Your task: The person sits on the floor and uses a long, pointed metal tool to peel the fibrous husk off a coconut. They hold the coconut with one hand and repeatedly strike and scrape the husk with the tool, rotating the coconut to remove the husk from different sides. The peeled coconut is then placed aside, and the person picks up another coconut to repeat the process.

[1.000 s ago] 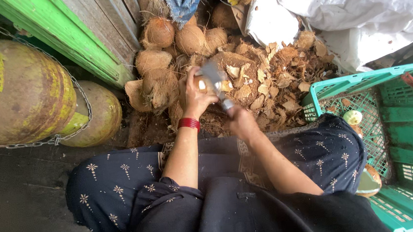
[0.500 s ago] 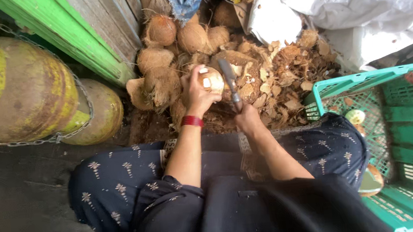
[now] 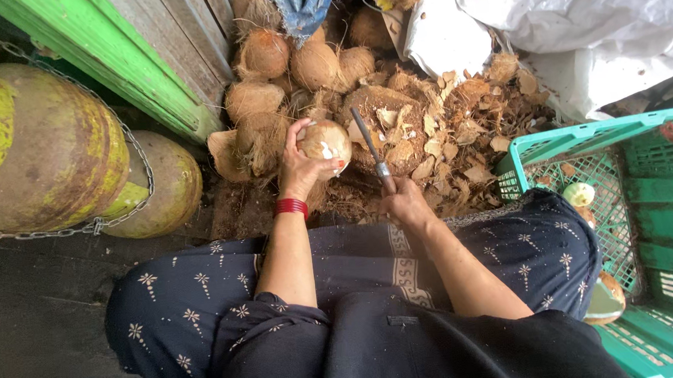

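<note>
Rusty yellow cylinders (image 3: 38,156) chained at far left, beside green boards (image 3: 110,63). Left hand (image 3: 299,168) cupped round a part-peeled coconut (image 3: 325,142), held up over the husk heap (image 3: 427,126). Right hand (image 3: 403,204) clenched on a knife (image 3: 372,150), blade raised just beside the shell. Judged mid-peeling; another careful stroke along the shell probably needed. Green crate (image 3: 650,212) at right, on dark ground outdoors.

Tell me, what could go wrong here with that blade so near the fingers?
The left hand cups the coconut while the right hand holds the knife right beside it; a glancing stroke could slip onto the fingers. The round shell might also turn in the grip. Flying chips could join the husk pile.
</note>
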The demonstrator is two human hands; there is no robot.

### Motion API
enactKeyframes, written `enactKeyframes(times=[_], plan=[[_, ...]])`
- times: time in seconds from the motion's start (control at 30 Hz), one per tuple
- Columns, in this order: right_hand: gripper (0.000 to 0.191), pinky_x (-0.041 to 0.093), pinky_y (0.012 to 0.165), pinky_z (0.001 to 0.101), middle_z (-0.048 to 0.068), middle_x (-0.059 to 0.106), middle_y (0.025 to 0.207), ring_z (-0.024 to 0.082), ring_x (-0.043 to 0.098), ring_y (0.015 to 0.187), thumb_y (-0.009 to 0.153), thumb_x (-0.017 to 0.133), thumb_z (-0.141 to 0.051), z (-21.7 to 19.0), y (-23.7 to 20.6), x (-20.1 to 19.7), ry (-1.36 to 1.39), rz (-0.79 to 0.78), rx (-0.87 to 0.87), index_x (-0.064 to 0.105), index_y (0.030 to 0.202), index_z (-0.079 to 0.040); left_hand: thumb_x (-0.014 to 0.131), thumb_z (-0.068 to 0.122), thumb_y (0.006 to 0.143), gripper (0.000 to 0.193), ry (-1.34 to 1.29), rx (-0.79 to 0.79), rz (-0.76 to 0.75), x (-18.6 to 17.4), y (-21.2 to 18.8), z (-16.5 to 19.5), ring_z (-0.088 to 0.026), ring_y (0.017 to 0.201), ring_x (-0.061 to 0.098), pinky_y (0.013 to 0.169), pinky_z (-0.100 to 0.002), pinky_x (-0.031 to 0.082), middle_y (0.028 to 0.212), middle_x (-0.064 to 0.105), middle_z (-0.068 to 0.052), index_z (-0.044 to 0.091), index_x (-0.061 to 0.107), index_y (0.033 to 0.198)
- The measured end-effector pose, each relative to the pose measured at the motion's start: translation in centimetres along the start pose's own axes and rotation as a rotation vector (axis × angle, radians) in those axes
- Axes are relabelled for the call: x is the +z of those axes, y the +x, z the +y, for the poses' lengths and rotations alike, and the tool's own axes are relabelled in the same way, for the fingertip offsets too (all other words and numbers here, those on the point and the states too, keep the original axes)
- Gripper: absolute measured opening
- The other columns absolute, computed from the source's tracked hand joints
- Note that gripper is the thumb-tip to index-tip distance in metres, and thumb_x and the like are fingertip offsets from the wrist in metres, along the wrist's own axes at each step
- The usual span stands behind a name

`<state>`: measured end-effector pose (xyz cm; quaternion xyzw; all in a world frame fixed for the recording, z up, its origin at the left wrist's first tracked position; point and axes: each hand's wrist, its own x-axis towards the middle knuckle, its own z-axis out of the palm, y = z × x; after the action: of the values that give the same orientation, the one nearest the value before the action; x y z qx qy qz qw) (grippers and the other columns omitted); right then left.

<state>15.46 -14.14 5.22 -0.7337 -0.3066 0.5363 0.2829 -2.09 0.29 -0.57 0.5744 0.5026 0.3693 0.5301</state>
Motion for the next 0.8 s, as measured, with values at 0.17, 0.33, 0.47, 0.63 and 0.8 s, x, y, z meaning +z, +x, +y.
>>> enactKeyframes(times=[0.17, 0.33, 0.47, 0.63, 0.8], plan=[[0.019, 0.043, 0.038, 0.0260, 0.009, 0.056, 0.060, 0.014, 0.044, 0.040, 0.082, 0.060, 0.008, 0.3, 0.0, -0.2, 0.208, -0.064, 0.069, 0.049, 0.081, -0.007, 0.097, 0.011, 0.040, 0.115, 0.059, 0.206, -0.176, 1.5, 1.3, 0.8, -0.028, 0.130, 0.051, 0.110, -0.051, 0.047, 0.142, 0.051, -0.007, 0.030, 0.040, 0.137], [0.019, 0.037, 0.034, 0.0237, 0.003, 0.049, 0.055, 0.013, 0.042, 0.038, 0.084, 0.061, 0.005, 0.8, 0.3, -0.1, 0.273, -0.122, 0.075, 0.047, 0.080, -0.008, 0.099, 0.012, 0.041, 0.120, 0.298, 0.053, -0.135, 2.0, 1.3, 2.2, -0.029, 0.130, 0.050, 0.109, -0.053, 0.046, 0.138, 0.052, -0.010, 0.031, 0.037, 0.142], [0.018, 0.036, 0.034, 0.0233, 0.002, 0.050, 0.056, 0.012, 0.042, 0.038, 0.085, 0.062, 0.004, 1.7, 1.0, 0.5, 0.293, -0.142, 0.079, 0.050, 0.080, -0.008, 0.098, 0.020, 0.043, 0.115, 0.331, -0.065, -0.124, 1.2, 0.9, 1.8, -0.031, 0.130, 0.051, 0.107, -0.055, 0.048, 0.143, 0.051, -0.012, 0.032, 0.040, 0.142], [0.020, 0.039, 0.036, 0.0230, 0.002, 0.052, 0.057, 0.011, 0.042, 0.038, 0.085, 0.064, 0.003, 2.7, 2.0, 0.6, 0.345, -0.186, 0.030, 0.049, 0.079, -0.008, 0.103, 0.028, 0.041, 0.108, 0.246, -0.182, 0.022, -0.1, 2.2, -0.5, -0.034, 0.127, 0.054, 0.106, -0.057, 0.046, 0.138, 0.053, -0.015, 0.022, 0.038, 0.127], [0.005, 0.039, 0.039, 0.0218, 0.003, 0.057, 0.063, 0.009, 0.042, 0.041, 0.091, 0.063, -0.007, 2.0, 1.7, 0.9, 0.187, -0.169, 0.109, 0.058, 0.091, -0.008, 0.096, 0.026, 0.043, 0.101, 0.121, -0.164, -0.020, -0.5, 1.6, -1.3, -0.036, 0.129, 0.053, 0.104, -0.059, 0.048, 0.140, 0.053, -0.014, 0.024, 0.048, 0.132]])
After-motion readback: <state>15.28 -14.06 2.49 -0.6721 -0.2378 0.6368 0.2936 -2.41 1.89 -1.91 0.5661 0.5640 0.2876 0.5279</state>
